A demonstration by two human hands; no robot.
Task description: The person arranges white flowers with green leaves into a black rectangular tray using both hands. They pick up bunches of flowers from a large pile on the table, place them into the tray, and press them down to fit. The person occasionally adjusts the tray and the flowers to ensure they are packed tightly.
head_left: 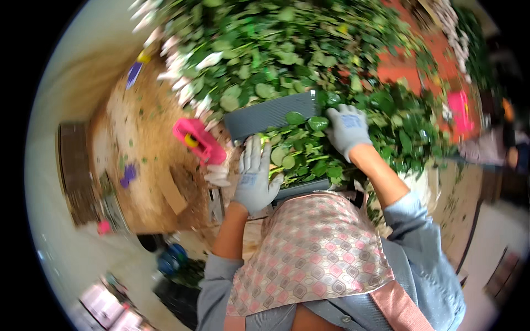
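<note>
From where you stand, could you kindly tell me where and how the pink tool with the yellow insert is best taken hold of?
I'd set the grip across the middle of the pink tool, coming from the left: its body is elongated and lies slantwise, while the grey ribbed panel and pale flower heads seem to crowd its right.

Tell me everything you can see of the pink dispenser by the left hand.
The pink dispenser looks like glossy plastic: bright pink, longish, with a round yellow part near its far-left end and an opening along its body. It sits on the tan table, slanting from far left to near right, left of the grey panel. The left hand is close but apart from it. Whether the pale buds beside it touch it is unclear.
</note>
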